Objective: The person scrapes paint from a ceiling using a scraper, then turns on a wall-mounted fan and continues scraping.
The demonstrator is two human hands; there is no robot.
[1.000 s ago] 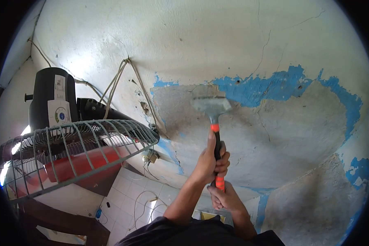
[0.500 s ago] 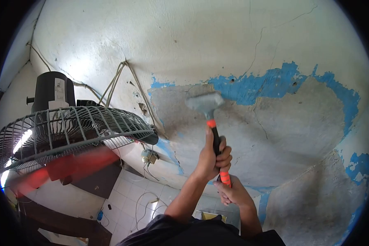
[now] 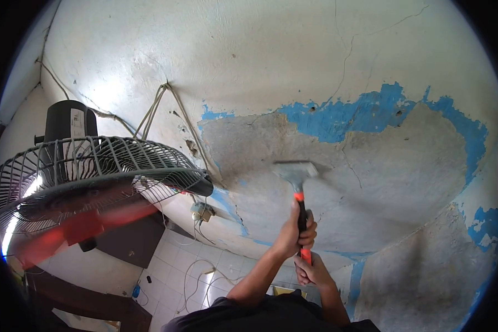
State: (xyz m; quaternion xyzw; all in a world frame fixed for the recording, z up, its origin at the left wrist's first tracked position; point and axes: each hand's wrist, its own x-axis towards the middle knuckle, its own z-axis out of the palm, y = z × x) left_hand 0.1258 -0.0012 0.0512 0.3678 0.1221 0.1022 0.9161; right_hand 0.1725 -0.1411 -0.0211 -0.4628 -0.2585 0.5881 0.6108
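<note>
A scraper (image 3: 296, 176) with a wide grey head and a black and orange handle is pressed or held close against the bare grey patch of wall (image 3: 382, 182). Wrapped around the black part of its handle is my left hand (image 3: 296, 237), thumb pointing up along the shaft. Lower down, my right hand (image 3: 313, 270) is closed around the orange end of the same handle. Blue paint (image 3: 337, 119) with ragged edges borders the patch along its top.
On the left, a fan (image 3: 99, 171) with a wire cage and red blades juts out near my left arm. Cables (image 3: 159, 102) hang from a wall point. An electrical box (image 3: 201, 211) sits lower on the wall. A cord (image 3: 185, 282) lies on the tiled floor.
The scraper and both hands have moved down and slightly right across the grey patch, away from the blue paint edge. The fan head has tilted or turned a little.
</note>
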